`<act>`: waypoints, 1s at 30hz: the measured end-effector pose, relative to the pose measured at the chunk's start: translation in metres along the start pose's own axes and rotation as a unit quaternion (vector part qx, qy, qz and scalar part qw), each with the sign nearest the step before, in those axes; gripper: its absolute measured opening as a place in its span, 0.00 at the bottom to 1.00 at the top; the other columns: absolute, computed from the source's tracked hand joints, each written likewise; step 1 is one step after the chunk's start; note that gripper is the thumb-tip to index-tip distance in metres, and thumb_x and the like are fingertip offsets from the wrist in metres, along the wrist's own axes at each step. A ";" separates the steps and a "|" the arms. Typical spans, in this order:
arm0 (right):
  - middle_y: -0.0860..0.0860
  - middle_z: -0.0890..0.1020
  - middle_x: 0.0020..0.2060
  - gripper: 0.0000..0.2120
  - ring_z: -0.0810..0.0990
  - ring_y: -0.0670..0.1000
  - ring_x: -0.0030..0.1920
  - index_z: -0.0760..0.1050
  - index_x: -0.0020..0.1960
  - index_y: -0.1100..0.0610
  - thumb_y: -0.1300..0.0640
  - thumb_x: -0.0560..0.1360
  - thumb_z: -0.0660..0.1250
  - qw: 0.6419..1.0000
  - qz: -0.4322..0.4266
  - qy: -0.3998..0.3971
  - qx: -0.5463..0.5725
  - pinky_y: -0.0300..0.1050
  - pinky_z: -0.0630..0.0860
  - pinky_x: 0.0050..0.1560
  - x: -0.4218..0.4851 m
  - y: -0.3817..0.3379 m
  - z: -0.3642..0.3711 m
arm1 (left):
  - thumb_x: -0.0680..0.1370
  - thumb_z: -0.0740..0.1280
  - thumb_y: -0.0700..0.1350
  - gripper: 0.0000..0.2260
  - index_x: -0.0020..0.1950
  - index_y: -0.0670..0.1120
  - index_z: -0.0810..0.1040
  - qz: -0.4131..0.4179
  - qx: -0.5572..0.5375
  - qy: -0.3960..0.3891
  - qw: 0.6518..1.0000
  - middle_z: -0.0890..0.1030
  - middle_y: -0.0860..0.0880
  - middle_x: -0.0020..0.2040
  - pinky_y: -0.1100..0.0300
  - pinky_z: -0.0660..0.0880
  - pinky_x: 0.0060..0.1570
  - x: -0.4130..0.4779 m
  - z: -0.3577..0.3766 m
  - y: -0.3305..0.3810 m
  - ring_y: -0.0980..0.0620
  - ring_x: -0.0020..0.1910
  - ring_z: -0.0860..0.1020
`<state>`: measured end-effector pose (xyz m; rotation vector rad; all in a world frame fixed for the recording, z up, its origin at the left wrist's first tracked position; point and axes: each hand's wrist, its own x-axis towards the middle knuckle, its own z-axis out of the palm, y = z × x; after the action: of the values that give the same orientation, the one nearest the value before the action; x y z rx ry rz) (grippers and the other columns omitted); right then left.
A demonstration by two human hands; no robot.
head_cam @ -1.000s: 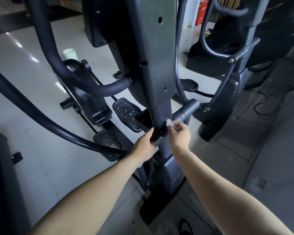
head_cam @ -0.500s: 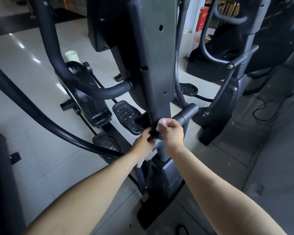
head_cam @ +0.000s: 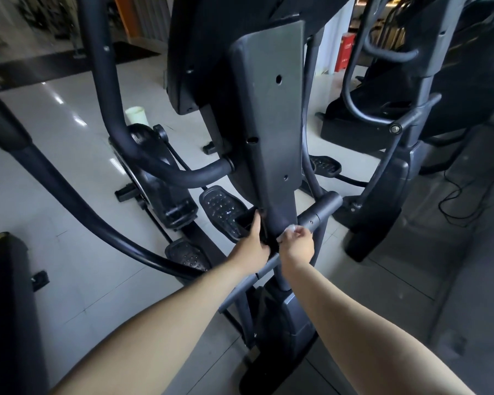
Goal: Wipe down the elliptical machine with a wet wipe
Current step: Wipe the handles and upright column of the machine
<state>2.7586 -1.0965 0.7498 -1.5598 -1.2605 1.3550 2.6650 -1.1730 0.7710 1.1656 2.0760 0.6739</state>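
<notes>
White and crumpled, the wet wipe (head_cam: 290,230) sits pinched in the fingertips of your right hand (head_cam: 297,246). It is pressed where the grey crossbar tube (head_cam: 321,210) meets the foot of the upright column (head_cam: 268,124) of the elliptical machine (head_cam: 294,317). Half a second ago you had it on the front face of that column, right beside your other hand. It has since slid to your right, onto the root of the tube, close to where it was a full second back. Your right grip is clamped on the wipe, thumb and fingers curled round it. Your left hand (head_cam: 253,243) has crept up the column's left edge: one digit now stretches up along the black bracket (head_cam: 247,220), where before the fingers were bunched lower down. Whether that grip closes round the bracket or only leans on it cannot be told, since most of the fingers are hidden. The two hands, nearly touching earlier, are now apart with a strip of dark column between them. Beyond the left hand the studded pedal (head_cam: 223,209) lies where it did, and the pale cup (head_cam: 137,115) stands on the tiled floor (head_cam: 69,195) as before.
</notes>
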 end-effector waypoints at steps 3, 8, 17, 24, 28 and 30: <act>0.56 0.84 0.38 0.10 0.78 0.49 0.36 0.78 0.53 0.62 0.60 0.82 0.58 0.999 0.036 -0.013 -0.004 0.35 0.74 0.36 0.004 -0.005 -0.002 | 0.79 0.61 0.43 0.41 0.80 0.65 0.36 0.000 0.009 0.009 1.000 0.83 0.39 0.44 0.47 0.79 0.45 -0.001 0.001 -0.003 0.39 0.42 0.82; 0.48 0.84 0.32 0.06 0.80 0.47 0.35 0.73 0.45 0.54 0.55 0.80 0.62 0.991 -0.014 -0.013 0.129 0.39 0.75 0.41 -0.009 -0.039 0.002 | 0.80 0.61 0.42 0.41 0.81 0.65 0.38 -0.001 0.045 0.011 0.999 0.84 0.43 0.44 0.47 0.81 0.49 -0.001 0.001 -0.007 0.42 0.42 0.83; 0.51 0.84 0.36 0.05 0.83 0.53 0.40 0.72 0.49 0.55 0.59 0.82 0.59 0.996 0.039 -0.012 0.073 0.41 0.74 0.38 -0.017 -0.007 0.006 | 0.79 0.59 0.43 0.39 0.78 0.72 0.42 0.012 0.017 0.014 1.000 0.83 0.45 0.42 0.50 0.77 0.44 0.002 0.000 -0.010 0.43 0.40 0.81; 0.49 0.83 0.30 0.14 0.81 0.50 0.34 0.74 0.35 0.52 0.62 0.78 0.60 0.990 0.059 -0.066 0.111 0.41 0.77 0.38 -0.023 -0.042 0.000 | 0.81 0.61 0.45 0.34 0.79 0.69 0.48 0.020 0.022 0.014 0.999 0.83 0.50 0.47 0.55 0.74 0.43 -0.005 -0.006 -0.006 0.47 0.44 0.80; 0.52 0.82 0.31 0.08 0.83 0.51 0.36 0.73 0.43 0.58 0.67 0.78 0.64 0.967 0.048 -0.058 0.245 0.43 0.81 0.44 -0.029 -0.074 0.000 | 0.81 0.62 0.47 0.19 0.71 0.63 0.71 0.028 -0.005 0.091 0.995 0.84 0.55 0.55 0.53 0.78 0.55 -0.012 -0.019 -0.004 0.48 0.54 0.82; 0.52 0.83 0.32 0.05 0.83 0.51 0.36 0.74 0.44 0.59 0.62 0.79 0.65 0.979 0.023 -0.011 0.202 0.45 0.81 0.47 -0.035 -0.072 -0.002 | 0.81 0.61 0.49 0.12 0.61 0.62 0.77 0.056 -0.034 0.145 0.987 0.84 0.61 0.51 0.54 0.78 0.54 -0.017 -0.034 0.003 0.54 0.52 0.82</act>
<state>2.7461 -1.1095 0.8276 -1.2977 -0.8941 1.5481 2.6479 -1.1909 0.8000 1.2117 2.2158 1.0136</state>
